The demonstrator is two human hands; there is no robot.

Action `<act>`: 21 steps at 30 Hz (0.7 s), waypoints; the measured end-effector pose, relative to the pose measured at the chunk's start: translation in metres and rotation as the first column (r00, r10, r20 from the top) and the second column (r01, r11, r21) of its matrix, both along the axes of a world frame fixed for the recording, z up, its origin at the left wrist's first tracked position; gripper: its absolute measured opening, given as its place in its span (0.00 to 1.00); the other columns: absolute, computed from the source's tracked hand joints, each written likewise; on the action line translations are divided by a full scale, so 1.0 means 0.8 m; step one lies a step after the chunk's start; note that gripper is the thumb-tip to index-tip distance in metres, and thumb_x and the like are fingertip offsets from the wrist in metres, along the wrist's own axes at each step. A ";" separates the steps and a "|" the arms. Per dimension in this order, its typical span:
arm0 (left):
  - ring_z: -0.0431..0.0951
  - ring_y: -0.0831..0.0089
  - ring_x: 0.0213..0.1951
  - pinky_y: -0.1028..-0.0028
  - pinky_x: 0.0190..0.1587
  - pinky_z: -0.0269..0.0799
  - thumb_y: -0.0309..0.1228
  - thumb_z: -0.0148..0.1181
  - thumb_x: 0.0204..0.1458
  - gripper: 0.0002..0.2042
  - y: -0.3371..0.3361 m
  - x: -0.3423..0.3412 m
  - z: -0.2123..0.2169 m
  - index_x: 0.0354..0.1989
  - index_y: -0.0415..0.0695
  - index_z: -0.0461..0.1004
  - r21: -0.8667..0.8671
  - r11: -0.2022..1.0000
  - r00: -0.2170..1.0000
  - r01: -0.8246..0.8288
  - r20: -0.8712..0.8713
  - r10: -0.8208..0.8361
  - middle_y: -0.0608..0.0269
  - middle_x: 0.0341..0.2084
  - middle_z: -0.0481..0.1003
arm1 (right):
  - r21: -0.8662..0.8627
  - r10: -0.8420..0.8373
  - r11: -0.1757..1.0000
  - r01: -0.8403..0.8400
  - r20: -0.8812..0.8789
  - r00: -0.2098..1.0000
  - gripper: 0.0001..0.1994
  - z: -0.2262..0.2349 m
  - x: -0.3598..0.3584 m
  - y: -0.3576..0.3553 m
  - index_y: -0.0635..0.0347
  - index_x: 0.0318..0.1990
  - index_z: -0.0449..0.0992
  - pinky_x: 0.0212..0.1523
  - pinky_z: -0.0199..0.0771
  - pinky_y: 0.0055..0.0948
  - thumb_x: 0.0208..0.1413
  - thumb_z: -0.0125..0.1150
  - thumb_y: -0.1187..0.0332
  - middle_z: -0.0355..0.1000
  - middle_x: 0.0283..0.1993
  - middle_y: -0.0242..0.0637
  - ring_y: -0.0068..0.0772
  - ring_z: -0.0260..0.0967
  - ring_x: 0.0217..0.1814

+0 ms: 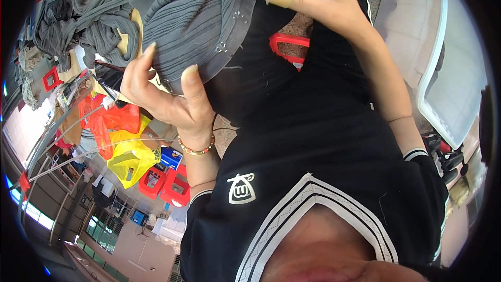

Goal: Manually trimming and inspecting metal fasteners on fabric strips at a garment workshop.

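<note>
Grey ribbed fabric [182, 36], rounded end toward black shirt [308, 136]
Ribs rise rightward, long axis unclear; left hand [169, 105] and right hand [326, 0]: fingers parted.

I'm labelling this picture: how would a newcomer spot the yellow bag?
Start at the left hand, with a bracelet at its wrist. Left of that, beside red stools, is the yellow bag; its colour sets it apart from the adjoining red bag.

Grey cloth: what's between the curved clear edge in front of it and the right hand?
In the head view, black clothing shows between the clear edge beside the grey cloth and the right hand.
</note>
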State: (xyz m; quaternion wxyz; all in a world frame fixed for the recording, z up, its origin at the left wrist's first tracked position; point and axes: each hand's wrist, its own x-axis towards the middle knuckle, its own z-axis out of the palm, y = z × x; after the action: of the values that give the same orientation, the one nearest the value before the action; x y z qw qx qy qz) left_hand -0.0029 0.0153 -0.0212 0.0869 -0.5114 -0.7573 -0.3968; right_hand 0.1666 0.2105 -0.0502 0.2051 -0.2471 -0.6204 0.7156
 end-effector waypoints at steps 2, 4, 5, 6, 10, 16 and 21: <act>0.64 0.67 0.44 0.71 0.45 0.63 0.55 0.62 0.49 0.35 0.001 0.001 -0.014 0.53 0.36 0.65 0.110 0.993 0.982 -0.043 0.187 0.022 0.56 0.46 0.63 | -0.031 0.027 0.999 -0.024 0.101 0.995 0.11 -0.028 -0.004 0.013 0.63 0.42 0.75 0.32 0.61 0.16 0.56 0.64 0.67 0.66 0.31 0.19 0.09 0.59 0.31; 0.64 0.70 0.43 0.72 0.44 0.62 0.59 0.61 0.47 0.38 0.002 -0.001 -0.019 0.54 0.37 0.63 0.139 0.989 0.969 -0.058 0.246 0.023 0.57 0.45 0.63 | 0.018 -0.062 0.998 0.064 -0.065 0.996 0.13 -0.074 -0.012 0.014 0.65 0.43 0.76 0.28 0.60 0.15 0.56 0.64 0.65 0.69 0.30 0.23 0.11 0.61 0.29; 0.65 0.70 0.43 0.72 0.44 0.62 0.58 0.60 0.48 0.37 0.000 -0.004 -0.022 0.54 0.37 0.63 0.124 0.991 0.961 -0.056 0.277 0.020 0.58 0.45 0.63 | 0.027 -0.140 0.989 0.143 -0.096 0.985 0.14 -0.080 -0.021 0.012 0.66 0.41 0.78 0.25 0.60 0.14 0.53 0.66 0.65 0.71 0.30 0.26 0.13 0.63 0.27; 0.65 0.71 0.43 0.72 0.45 0.62 0.58 0.59 0.50 0.36 -0.002 -0.005 -0.022 0.54 0.38 0.63 0.114 0.992 0.951 -0.060 0.307 0.022 0.58 0.44 0.63 | 0.042 -0.178 0.982 0.184 -0.117 0.977 0.12 -0.080 -0.034 0.009 0.65 0.37 0.77 0.21 0.55 0.14 0.57 0.61 0.63 0.66 0.25 0.21 0.10 0.59 0.23; 0.65 0.72 0.42 0.72 0.46 0.62 0.52 0.57 0.52 0.31 -0.003 -0.006 -0.026 0.53 0.37 0.65 0.128 0.987 0.916 -0.100 0.400 0.041 0.60 0.41 0.65 | -0.213 -0.110 0.973 0.088 -0.096 0.989 0.14 0.000 -0.050 0.032 0.58 0.50 0.70 0.18 0.46 0.13 0.61 0.58 0.63 0.60 0.23 0.16 0.07 0.50 0.20; 0.67 0.71 0.47 0.71 0.54 0.60 0.47 0.55 0.55 0.26 0.002 -0.004 -0.025 0.53 0.38 0.64 0.134 0.990 0.921 -0.036 0.388 -0.019 0.58 0.45 0.68 | -0.043 -0.070 0.998 0.055 -0.568 0.820 0.26 0.040 -0.143 0.068 0.71 0.58 0.63 0.35 0.68 0.18 0.56 0.61 0.66 0.70 0.38 0.34 0.18 0.67 0.36; 0.66 0.71 0.47 0.71 0.55 0.59 0.47 0.56 0.54 0.26 -0.006 -0.006 -0.025 0.53 0.38 0.65 0.115 0.992 0.917 -0.057 0.399 0.006 0.60 0.44 0.67 | 0.783 0.274 0.570 -0.249 0.104 0.956 0.29 0.114 -0.173 0.066 0.74 0.50 0.73 0.49 0.72 0.34 0.45 0.65 0.58 0.75 0.45 0.57 0.48 0.75 0.47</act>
State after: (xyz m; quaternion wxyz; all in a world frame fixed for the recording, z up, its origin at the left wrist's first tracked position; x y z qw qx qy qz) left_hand -0.0078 0.0104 -0.0415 -0.0308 -0.4012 -0.7412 -0.5374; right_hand 0.0282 0.2637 0.0410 0.1937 -0.0271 -0.8976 0.3951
